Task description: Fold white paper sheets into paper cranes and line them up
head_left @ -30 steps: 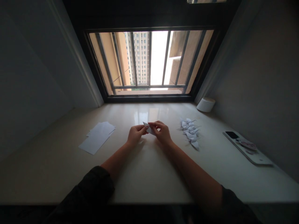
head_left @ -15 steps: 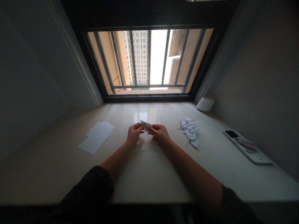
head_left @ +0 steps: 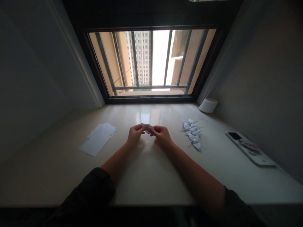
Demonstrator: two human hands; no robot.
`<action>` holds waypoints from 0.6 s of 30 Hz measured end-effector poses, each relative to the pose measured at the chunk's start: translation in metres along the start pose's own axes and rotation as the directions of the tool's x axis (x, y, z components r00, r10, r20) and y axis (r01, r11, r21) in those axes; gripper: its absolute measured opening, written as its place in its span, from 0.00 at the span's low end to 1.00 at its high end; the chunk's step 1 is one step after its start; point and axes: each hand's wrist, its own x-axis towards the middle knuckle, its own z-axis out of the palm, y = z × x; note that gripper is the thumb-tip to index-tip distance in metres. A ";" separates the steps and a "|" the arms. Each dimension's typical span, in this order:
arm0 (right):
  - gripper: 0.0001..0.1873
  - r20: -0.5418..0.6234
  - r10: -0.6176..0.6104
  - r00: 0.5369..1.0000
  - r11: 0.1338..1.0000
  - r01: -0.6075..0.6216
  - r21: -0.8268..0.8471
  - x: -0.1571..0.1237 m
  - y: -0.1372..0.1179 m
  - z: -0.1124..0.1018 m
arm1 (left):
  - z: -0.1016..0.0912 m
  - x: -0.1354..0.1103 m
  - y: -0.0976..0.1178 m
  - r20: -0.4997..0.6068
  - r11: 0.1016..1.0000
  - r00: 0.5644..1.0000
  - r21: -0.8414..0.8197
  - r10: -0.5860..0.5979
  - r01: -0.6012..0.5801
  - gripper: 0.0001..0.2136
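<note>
Head view: I have both hands near the middle of my feed, close together over the counter (head_left: 151, 179). The left hand (head_left: 135, 135) pinches the small folded paper (head_left: 148, 128) between thumb and fingers. The right hand (head_left: 163, 135) grips the same paper from the other side, its thumb laid along it, fingers curled in beneath. The paper sits between the two sets of fingertips, one thin corner poking out past the left thumb; the digits hide much of it from me, so I can't make out its full shape. I can't tell whether the hands touch the counter.

Dark sleeves (head_left: 94, 184) cover the upper part of both arms. Left of the hands I see flat white sheets (head_left: 97, 140), overlapping, one lying nearest me. On the right, white paper cranes (head_left: 193, 135) lie bunched in a rough column, touching one another. Further right, a pale phone (head_left: 262, 159) lies by the wall, with a dark camera block at its far end and something pinkish on its back.

In the far right corner stands a white cylinder (head_left: 208, 105); I can't tell whether it is a container or holds anything. Behind the counter is a barred window (head_left: 151, 100), with a tall building (head_left: 142, 58) outside.
</note>
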 end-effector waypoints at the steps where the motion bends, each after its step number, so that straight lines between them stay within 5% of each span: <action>1: 0.18 -0.007 -0.004 1.000 1.000 0.004 -0.011 0.000 0.000 0.000 | 0.000 0.000 0.000 -0.003 1.000 1.000 -0.022 -0.022 0.022 0.15; 18: 0.17 -0.001 -0.011 1.000 0.998 0.011 -0.070 0.001 0.006 -0.004 | -0.003 0.002 0.003 -0.071 0.976 0.989 -0.188 -0.127 0.112 0.17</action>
